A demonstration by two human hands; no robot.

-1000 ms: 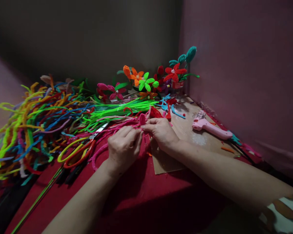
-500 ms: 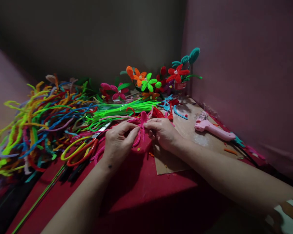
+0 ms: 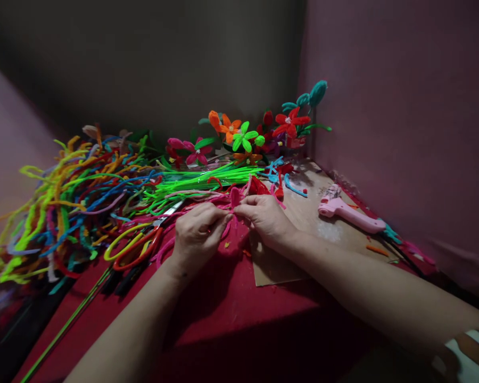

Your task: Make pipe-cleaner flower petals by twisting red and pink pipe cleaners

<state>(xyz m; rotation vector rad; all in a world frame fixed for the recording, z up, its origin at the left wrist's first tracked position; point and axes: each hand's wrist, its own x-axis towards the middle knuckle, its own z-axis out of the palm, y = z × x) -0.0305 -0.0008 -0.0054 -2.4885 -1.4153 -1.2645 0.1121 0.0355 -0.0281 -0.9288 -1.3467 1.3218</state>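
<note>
Between my two hands is a pink pipe cleaner [image 3: 235, 197], bent into an upright loop with ends hanging below. My left hand [image 3: 199, 231] pinches it low on the left, thumb against forefinger. From the other side my right hand [image 3: 269, 217] grips it just under the loop, fingertips close to those of the left. The fingers hide the part of the pipe cleaner where they meet. More pink pipe cleaners [image 3: 167, 247] lie behind and beside my left hand.
Scissors with yellow and orange handles [image 3: 138, 250] lie to the left, near a heap of coloured pipe cleaners [image 3: 67, 207]. A green bundle [image 3: 211, 178] and pipe-cleaner flowers [image 3: 243, 136] are behind. At right, a pink glue gun [image 3: 351, 213] rests on cardboard [image 3: 281, 268].
My fingertips have come closer together at the base of the pink loop. The ends hanging under it are more hidden now. The view has shifted slightly.
</note>
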